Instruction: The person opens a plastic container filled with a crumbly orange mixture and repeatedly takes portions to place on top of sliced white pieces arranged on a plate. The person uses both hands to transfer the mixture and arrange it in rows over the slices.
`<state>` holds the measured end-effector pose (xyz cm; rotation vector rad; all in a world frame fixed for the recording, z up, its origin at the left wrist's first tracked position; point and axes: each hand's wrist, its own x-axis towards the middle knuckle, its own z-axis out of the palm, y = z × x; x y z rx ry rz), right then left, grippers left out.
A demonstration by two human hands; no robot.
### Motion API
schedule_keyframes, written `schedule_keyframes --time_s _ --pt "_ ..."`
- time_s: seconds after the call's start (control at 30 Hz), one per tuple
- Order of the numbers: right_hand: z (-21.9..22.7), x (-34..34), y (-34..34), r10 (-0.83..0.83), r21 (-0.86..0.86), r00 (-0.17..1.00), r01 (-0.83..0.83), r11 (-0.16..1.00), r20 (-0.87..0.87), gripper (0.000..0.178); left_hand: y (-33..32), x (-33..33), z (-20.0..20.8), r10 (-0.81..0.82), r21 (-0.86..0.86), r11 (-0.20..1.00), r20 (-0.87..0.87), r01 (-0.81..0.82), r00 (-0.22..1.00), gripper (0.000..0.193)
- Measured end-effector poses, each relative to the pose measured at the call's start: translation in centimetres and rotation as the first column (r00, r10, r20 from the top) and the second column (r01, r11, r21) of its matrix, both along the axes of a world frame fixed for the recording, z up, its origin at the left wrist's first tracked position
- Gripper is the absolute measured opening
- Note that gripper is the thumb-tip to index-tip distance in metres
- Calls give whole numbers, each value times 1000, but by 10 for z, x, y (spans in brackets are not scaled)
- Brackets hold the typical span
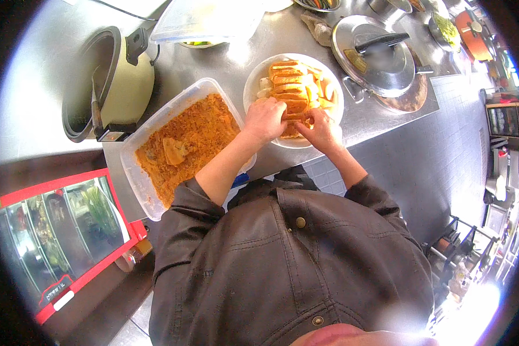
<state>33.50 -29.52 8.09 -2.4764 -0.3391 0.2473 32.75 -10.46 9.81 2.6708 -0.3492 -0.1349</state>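
A round white plate (253, 78) sits near the counter's front edge, with a row of flat orange-coated slices (288, 86) leaning together on it. Paler pieces lie along the row's left side, and more orange slices fan out on its right. My left hand (265, 120) curls its fingers over the near end of the row from the left. From the right, my right hand (324, 132) pinches at the same end with thumb and fingers. Both hands seem to hold one slice between them, though my fingers partly hide it. Left of the plate stands a clear plastic tub (131, 173) of orange crumbly mix, with a lump on top.
A deep cream-coloured pot (134, 86) with a utensil inside stands at the left. Behind the plate lies a clear plastic lid (207, 20). A metal pot lid (352, 52) with a black handle rests to the right. Below the counter is a red-framed glass-front cabinet (63, 230).
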Motion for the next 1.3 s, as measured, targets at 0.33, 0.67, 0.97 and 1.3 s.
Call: schedule_keyframes --time_s 0.33,0.67,0.97,1.3 --pt "-1 0 -2 28 50 1000 -28 998 5 35 6 4 1 -35 8 999 -86 36 996 23" --pt "2 11 -2 -41 135 996 51 990 -79 36 3 5 3 37 -78 997 107 -29 994 25" --pt "-6 9 -4 -5 103 993 -7 995 115 38 -1 -1 5 -19 7 1000 98 19 995 35" --pt "3 2 0 72 -24 981 -68 997 180 49 -4 3 -10 -73 100 993 185 55 980 30"
